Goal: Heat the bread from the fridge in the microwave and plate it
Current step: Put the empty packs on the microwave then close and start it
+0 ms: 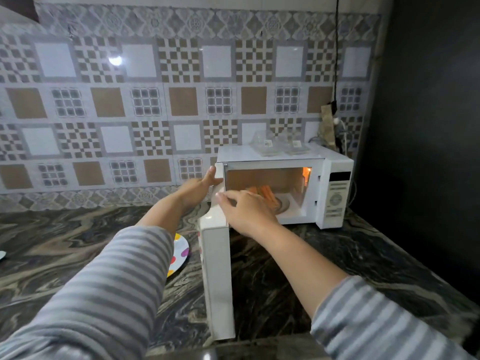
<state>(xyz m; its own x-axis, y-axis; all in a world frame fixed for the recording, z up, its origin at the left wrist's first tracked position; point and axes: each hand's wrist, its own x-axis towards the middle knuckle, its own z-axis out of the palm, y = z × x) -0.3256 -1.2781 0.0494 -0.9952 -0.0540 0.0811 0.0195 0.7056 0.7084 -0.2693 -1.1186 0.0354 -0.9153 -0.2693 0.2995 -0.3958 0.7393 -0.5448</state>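
Observation:
The white microwave (335,193) stands on the counter with its door (217,276) swung wide toward me and its inside lit. Slices of bread (265,191) lie on the glass turntable (283,203) inside. My left hand (198,187) rests with straight fingers against the microwave's left front edge, near the door hinge. My right hand (246,209) reaches over the door's top edge in front of the cavity, fingers loosely extended and holding nothing; it covers part of the bread.
A white plate with coloured dots (179,253) lies on the dark marbled counter (298,268) left of the door, partly behind my left sleeve. Clear plastic containers (278,148) sit on top of the microwave. A dark wall closes the right side.

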